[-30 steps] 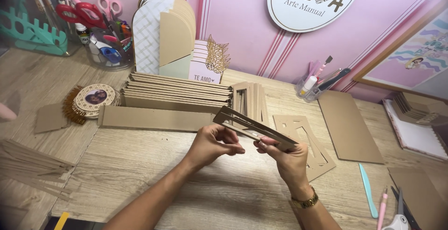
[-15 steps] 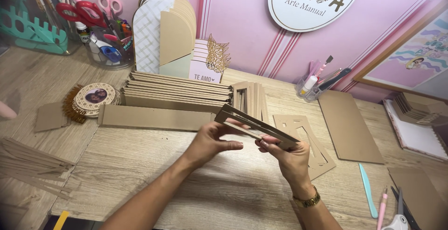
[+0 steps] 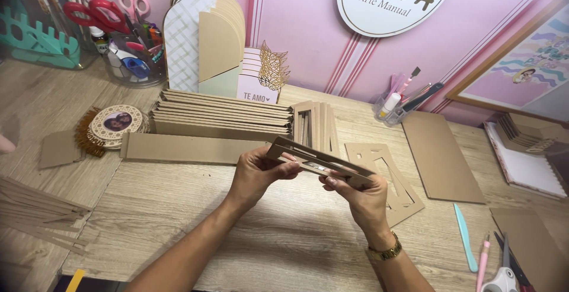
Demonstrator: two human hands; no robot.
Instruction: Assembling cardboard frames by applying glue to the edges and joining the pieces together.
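Both my hands hold a brown cardboard frame piece (image 3: 314, 157) with cut-out windows, tilted almost edge-on above the wooden table (image 3: 178, 209). My left hand (image 3: 258, 172) grips its left end with thumb on top. At the right end my right hand (image 3: 363, 196) pinches it; a gold watch sits on that wrist. Just behind lie a stack of long cardboard strips (image 3: 222, 116) and a flat cut-out frame (image 3: 385, 170).
A long strip (image 3: 189, 148) lies in front of the stack. A round photo ornament (image 3: 115, 123) is at left, loose strips (image 3: 35, 212) at far left. Cardboard sheet (image 3: 441, 156), teal tool (image 3: 465, 236), pen and scissors (image 3: 504, 271) at right. Tool cups stand by the pink wall.
The frame piece has tilted slightly and my fingers have shifted along it; both hands stay in about the same place.
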